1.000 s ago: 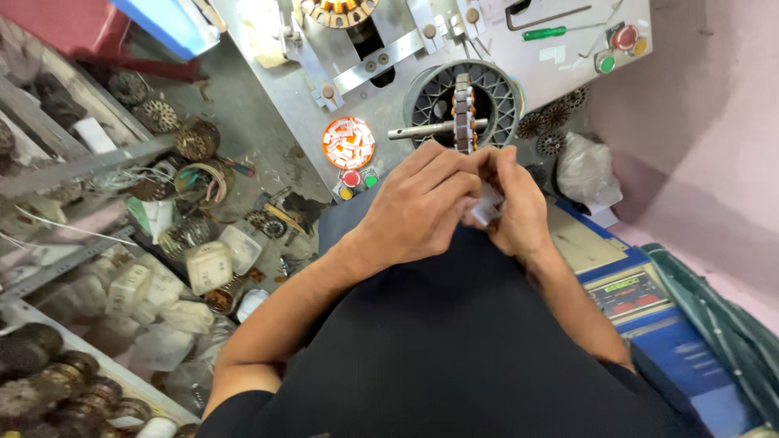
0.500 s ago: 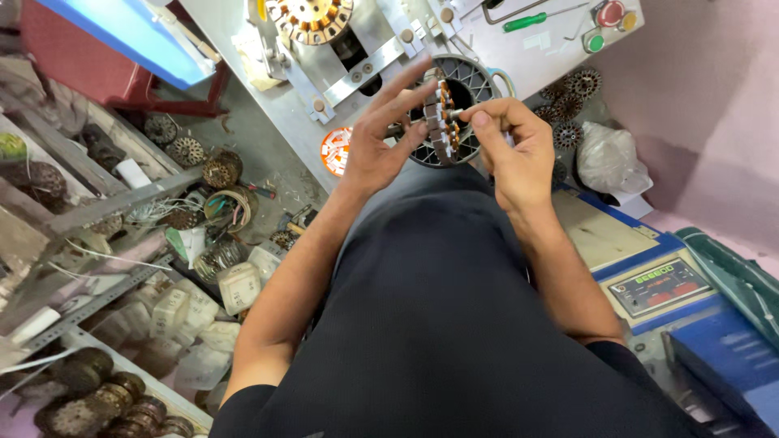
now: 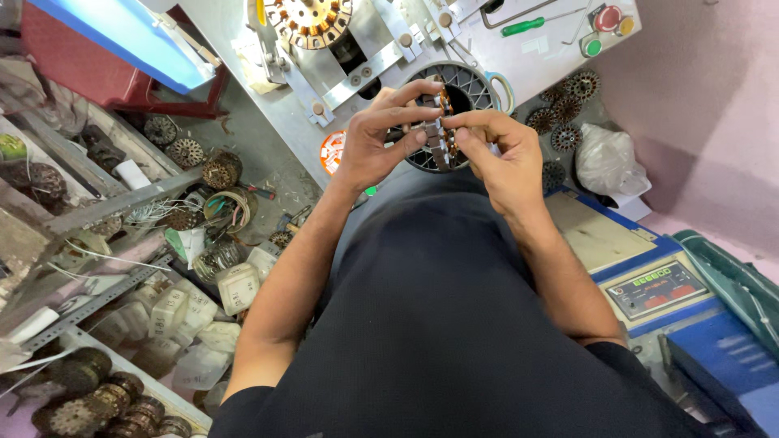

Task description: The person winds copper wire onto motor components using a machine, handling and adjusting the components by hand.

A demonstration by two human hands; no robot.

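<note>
Holding a small wound stator (image 3: 439, 130) up between both hands, edge-on to the cam, so you mostly see the metal lamination stack w/ copper-coloured windings on the side. Left hand (image 3: 375, 134) is clamped on it from the left: thumb on the near edge, fingers curled over the top. Right hand (image 3: 497, 150) pinches it from the right, fingertips (image 3: 456, 122) closed on the rim, thumb underneath. So both grips are closed on the same part, hands nearly touching each other.

Right behind the grip, on the far side, is a round grey finned housing (image 3: 462, 85) set into the grey machine top (image 3: 535, 49). Further back & to the left of the hands there's another stator w/ copper coils (image 3: 308, 18) sitting in a fixture. Just left of the left wrist, an orange-white round label (image 3: 331, 152) on the machine edge. Up & right of the grip: a green-handled screwdriver (image 3: 523, 26), plus red/green buttons (image 3: 607, 18).

Right of the right hand: a few dark toothed cores (image 3: 568, 101) and a white plastic bag (image 3: 608, 162). Lower right, well away from the grip, a blue control box w/ display (image 3: 657, 288). Far left, metal shelves (image 3: 97, 211) full of cores, coils & white boxes.
</note>
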